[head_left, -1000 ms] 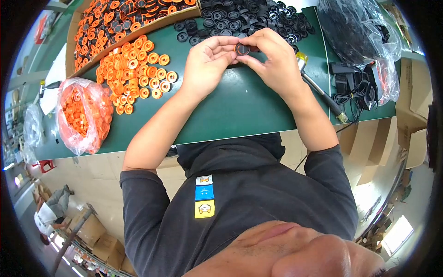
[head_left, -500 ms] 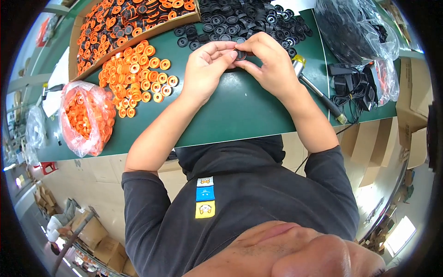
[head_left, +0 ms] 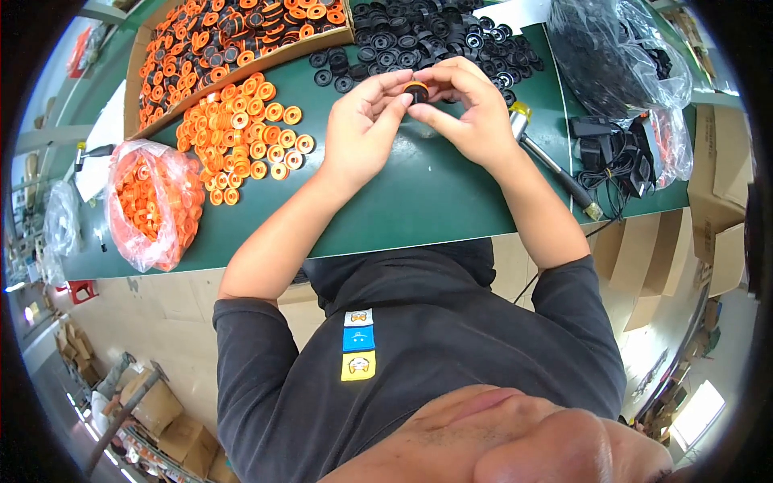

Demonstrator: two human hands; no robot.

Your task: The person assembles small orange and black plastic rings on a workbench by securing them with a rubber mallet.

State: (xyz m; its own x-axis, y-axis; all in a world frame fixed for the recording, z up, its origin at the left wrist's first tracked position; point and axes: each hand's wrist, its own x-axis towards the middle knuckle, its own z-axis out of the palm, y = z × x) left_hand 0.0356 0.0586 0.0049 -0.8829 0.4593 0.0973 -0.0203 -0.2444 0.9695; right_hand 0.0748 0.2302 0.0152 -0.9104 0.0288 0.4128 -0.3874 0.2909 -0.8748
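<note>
Between the fingertips of both hands is a small round black-and-orange piece (head_left: 417, 91), tilted, with its orange rim showing along the top. My left hand (head_left: 362, 121) pinches it from the left, and my right hand (head_left: 471, 113) grips it from the right. Just beyond the hands lies a heap of loose black round pieces (head_left: 403, 36). Loose orange rings (head_left: 241, 129) are piled left of my left hand. Farther back on the left, a cardboard tray (head_left: 266, 58) holds many joined black-and-orange pieces.
A clear bag of orange rings (head_left: 153, 205) sits at the left on the green table (head_left: 419, 201). Right of my right hand lies a hammer (head_left: 555, 165). Beyond it are black adapters with cables (head_left: 612, 153) and a bag of black parts (head_left: 616, 60). Cardboard boxes (head_left: 717, 169) stand at the right.
The piece in my fingers has been tipped; its dark face showed before, and now an orange rim shows at its top. Both hands stay nearly in place.
</note>
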